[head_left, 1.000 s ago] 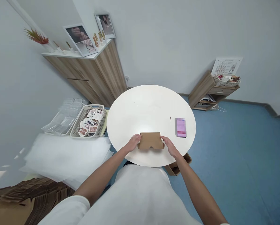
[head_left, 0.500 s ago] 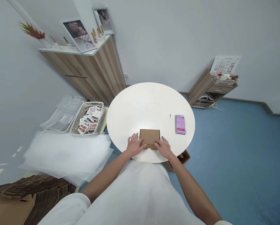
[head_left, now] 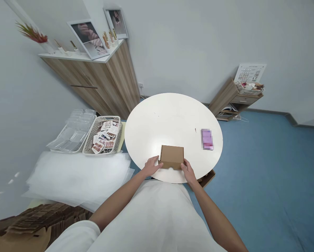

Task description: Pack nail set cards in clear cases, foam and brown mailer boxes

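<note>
A small brown cardboard box lies on the round white table near its front edge. Its lid is down, and a front flap with a half-round notch sticks out toward me. My right hand grips the box's front right corner, thumb in front and fingers along the side. At the opposite corner, my left hand has its fingers stretched out beside the box, and its thumb touches the flap's left end. A purple, pixelated packet lies to the right on the table.
To the left are a white basket of printed cards, clear plastic trays, translucent sheets and stacked flat cardboard. An open brown carton stands below the table's right front edge. A wooden cabinet is behind left.
The front flap now sticks out from the box, which has turned slightly. My right hand has closed round its right corner, and my left hand has slid to the left front corner.
</note>
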`<state>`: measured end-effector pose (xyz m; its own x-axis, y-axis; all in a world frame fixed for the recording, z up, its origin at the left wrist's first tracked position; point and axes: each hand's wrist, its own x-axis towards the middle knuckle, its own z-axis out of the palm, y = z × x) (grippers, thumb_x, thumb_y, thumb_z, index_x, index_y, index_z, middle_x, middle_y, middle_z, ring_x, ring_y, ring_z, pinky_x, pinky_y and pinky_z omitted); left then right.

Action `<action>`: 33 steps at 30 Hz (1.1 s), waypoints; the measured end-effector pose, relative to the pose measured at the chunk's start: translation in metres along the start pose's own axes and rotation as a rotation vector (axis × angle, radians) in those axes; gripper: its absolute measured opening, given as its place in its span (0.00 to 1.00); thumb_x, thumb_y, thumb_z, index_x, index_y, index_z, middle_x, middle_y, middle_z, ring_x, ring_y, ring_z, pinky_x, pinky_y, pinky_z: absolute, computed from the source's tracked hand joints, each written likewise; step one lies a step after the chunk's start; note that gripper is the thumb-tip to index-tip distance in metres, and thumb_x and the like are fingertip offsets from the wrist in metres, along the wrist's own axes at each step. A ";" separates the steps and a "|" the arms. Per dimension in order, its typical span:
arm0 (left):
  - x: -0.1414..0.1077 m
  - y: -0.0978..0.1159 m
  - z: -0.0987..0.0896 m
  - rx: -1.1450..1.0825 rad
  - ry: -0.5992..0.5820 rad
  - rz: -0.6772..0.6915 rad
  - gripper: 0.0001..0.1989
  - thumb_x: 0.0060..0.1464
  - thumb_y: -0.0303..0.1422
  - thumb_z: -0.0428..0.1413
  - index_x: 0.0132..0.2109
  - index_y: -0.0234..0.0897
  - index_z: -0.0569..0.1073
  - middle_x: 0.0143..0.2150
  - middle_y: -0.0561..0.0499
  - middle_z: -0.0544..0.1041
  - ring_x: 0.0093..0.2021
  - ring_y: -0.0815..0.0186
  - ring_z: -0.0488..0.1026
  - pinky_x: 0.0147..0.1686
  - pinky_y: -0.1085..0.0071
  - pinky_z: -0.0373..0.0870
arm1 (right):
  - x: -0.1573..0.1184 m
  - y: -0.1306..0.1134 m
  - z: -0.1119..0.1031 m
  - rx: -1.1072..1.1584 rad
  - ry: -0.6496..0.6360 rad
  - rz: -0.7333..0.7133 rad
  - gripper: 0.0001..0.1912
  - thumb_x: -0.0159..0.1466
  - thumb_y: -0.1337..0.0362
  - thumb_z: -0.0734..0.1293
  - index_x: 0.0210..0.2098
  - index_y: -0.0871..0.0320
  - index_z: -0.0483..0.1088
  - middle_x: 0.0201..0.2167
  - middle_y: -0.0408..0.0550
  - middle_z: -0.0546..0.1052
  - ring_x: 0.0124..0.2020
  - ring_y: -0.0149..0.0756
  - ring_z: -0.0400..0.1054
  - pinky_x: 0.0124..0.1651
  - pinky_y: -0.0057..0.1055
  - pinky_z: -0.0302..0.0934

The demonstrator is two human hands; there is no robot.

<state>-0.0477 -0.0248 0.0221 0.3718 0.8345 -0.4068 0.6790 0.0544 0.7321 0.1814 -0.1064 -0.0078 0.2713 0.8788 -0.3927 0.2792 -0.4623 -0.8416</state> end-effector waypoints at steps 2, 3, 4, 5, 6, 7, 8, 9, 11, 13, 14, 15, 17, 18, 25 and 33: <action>0.002 -0.001 -0.001 -0.071 -0.026 0.089 0.29 0.46 0.47 0.51 0.54 0.42 0.62 0.54 0.46 0.66 0.54 0.56 0.61 0.50 0.61 0.59 | -0.004 -0.003 0.007 -0.002 -0.010 -0.017 0.34 0.56 0.45 0.56 0.58 0.54 0.50 0.57 0.49 0.59 0.58 0.40 0.51 0.57 0.40 0.48; 0.002 -0.002 -0.001 -0.098 -0.032 0.129 0.28 0.46 0.45 0.52 0.54 0.42 0.62 0.53 0.46 0.67 0.53 0.57 0.62 0.49 0.62 0.60 | -0.006 -0.005 0.009 0.003 -0.015 -0.022 0.34 0.56 0.45 0.57 0.58 0.54 0.51 0.58 0.49 0.59 0.58 0.40 0.51 0.58 0.40 0.48; 0.002 -0.004 -0.003 -0.117 -0.031 0.157 0.28 0.46 0.44 0.53 0.54 0.42 0.62 0.53 0.47 0.68 0.53 0.57 0.63 0.49 0.62 0.60 | -0.009 -0.008 0.012 0.010 -0.019 -0.026 0.35 0.56 0.46 0.57 0.58 0.54 0.51 0.58 0.49 0.58 0.58 0.40 0.51 0.58 0.40 0.48; 0.001 -0.007 -0.004 -0.127 -0.024 0.174 0.28 0.45 0.43 0.54 0.54 0.42 0.62 0.53 0.46 0.68 0.53 0.57 0.63 0.50 0.62 0.60 | -0.011 -0.011 0.014 0.017 -0.023 -0.030 0.35 0.56 0.46 0.58 0.58 0.54 0.50 0.58 0.50 0.58 0.59 0.40 0.51 0.58 0.39 0.47; 0.000 -0.010 -0.007 -0.129 -0.013 0.184 0.29 0.45 0.42 0.55 0.55 0.41 0.62 0.53 0.46 0.67 0.53 0.57 0.62 0.50 0.61 0.59 | -0.014 -0.015 0.015 0.024 -0.023 -0.032 0.35 0.56 0.46 0.58 0.58 0.55 0.50 0.58 0.50 0.58 0.59 0.40 0.50 0.58 0.39 0.47; -0.001 -0.013 -0.010 -0.126 -0.001 0.196 0.30 0.44 0.41 0.55 0.55 0.40 0.61 0.54 0.45 0.66 0.54 0.57 0.61 0.51 0.61 0.58 | -0.017 -0.018 0.017 0.030 -0.022 -0.033 0.36 0.55 0.46 0.58 0.59 0.55 0.49 0.58 0.50 0.57 0.59 0.41 0.50 0.58 0.39 0.47; -0.002 -0.016 -0.014 -0.119 0.011 0.211 0.31 0.44 0.41 0.56 0.56 0.40 0.60 0.54 0.45 0.65 0.55 0.57 0.60 0.52 0.61 0.57 | -0.019 -0.021 0.018 0.034 -0.017 -0.032 0.37 0.55 0.46 0.58 0.59 0.55 0.48 0.58 0.51 0.57 0.59 0.41 0.50 0.58 0.40 0.47; -0.004 -0.019 -0.017 -0.112 0.024 0.231 0.32 0.43 0.41 0.56 0.56 0.39 0.59 0.55 0.44 0.64 0.55 0.57 0.60 0.52 0.61 0.57 | -0.022 -0.024 0.019 0.038 -0.007 -0.030 0.37 0.55 0.47 0.59 0.60 0.55 0.47 0.58 0.51 0.57 0.59 0.42 0.50 0.58 0.41 0.47; -0.005 -0.022 -0.025 -0.094 0.042 0.276 0.33 0.43 0.41 0.57 0.57 0.40 0.58 0.55 0.45 0.63 0.54 0.58 0.60 0.52 0.61 0.57 | -0.026 -0.032 0.021 0.036 0.018 -0.041 0.38 0.55 0.48 0.60 0.60 0.53 0.44 0.57 0.51 0.58 0.58 0.42 0.51 0.57 0.43 0.47; -0.003 -0.022 -0.032 -0.080 0.076 0.300 0.34 0.42 0.41 0.57 0.57 0.40 0.57 0.52 0.45 0.65 0.52 0.60 0.62 0.50 0.63 0.59 | -0.027 -0.040 0.023 0.023 0.040 -0.077 0.39 0.54 0.50 0.62 0.60 0.51 0.43 0.55 0.50 0.61 0.57 0.42 0.53 0.57 0.44 0.47; -0.001 -0.022 -0.034 -0.079 0.101 0.297 0.33 0.43 0.40 0.56 0.56 0.40 0.58 0.50 0.46 0.66 0.51 0.60 0.63 0.49 0.64 0.60 | -0.027 -0.044 0.024 0.014 0.054 -0.092 0.39 0.54 0.50 0.63 0.60 0.51 0.44 0.54 0.50 0.62 0.56 0.42 0.54 0.56 0.44 0.48; 0.001 -0.020 -0.036 -0.083 0.129 0.284 0.30 0.45 0.41 0.55 0.56 0.39 0.59 0.48 0.46 0.67 0.49 0.61 0.65 0.47 0.65 0.62 | -0.026 -0.048 0.026 0.004 0.068 -0.105 0.38 0.54 0.51 0.63 0.60 0.50 0.44 0.53 0.50 0.63 0.55 0.42 0.55 0.55 0.44 0.49; 0.008 -0.018 -0.039 -0.095 0.179 0.237 0.24 0.49 0.41 0.51 0.53 0.38 0.63 0.44 0.46 0.69 0.44 0.63 0.67 0.43 0.68 0.64 | -0.022 -0.053 0.027 -0.016 0.088 -0.118 0.34 0.55 0.52 0.61 0.59 0.50 0.47 0.52 0.50 0.64 0.53 0.41 0.58 0.53 0.43 0.52; 0.011 -0.017 -0.039 -0.095 0.195 0.213 0.21 0.51 0.40 0.49 0.51 0.37 0.65 0.42 0.47 0.69 0.42 0.64 0.68 0.42 0.68 0.65 | -0.020 -0.055 0.028 -0.030 0.093 -0.119 0.32 0.56 0.52 0.59 0.58 0.50 0.49 0.51 0.49 0.64 0.51 0.40 0.60 0.52 0.42 0.53; 0.017 -0.014 -0.038 0.031 0.302 0.218 0.19 0.53 0.37 0.48 0.50 0.36 0.67 0.37 0.47 0.68 0.35 0.65 0.68 0.38 0.68 0.66 | -0.010 -0.063 0.031 -0.157 0.168 -0.153 0.24 0.60 0.54 0.54 0.54 0.54 0.59 0.44 0.51 0.66 0.47 0.38 0.61 0.50 0.38 0.56; 0.015 -0.014 -0.037 0.000 0.343 0.304 0.19 0.50 0.29 0.50 0.51 0.37 0.65 0.33 0.50 0.69 0.33 0.67 0.67 0.38 0.68 0.65 | -0.011 -0.076 0.030 -0.109 0.157 -0.124 0.24 0.60 0.53 0.54 0.53 0.55 0.61 0.42 0.50 0.68 0.41 0.37 0.64 0.47 0.38 0.57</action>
<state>-0.0752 0.0074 0.0264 0.3228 0.9459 0.0313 0.5712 -0.2211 0.7904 0.1291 -0.0773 0.0493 0.3662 0.9045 -0.2186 0.4151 -0.3691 -0.8315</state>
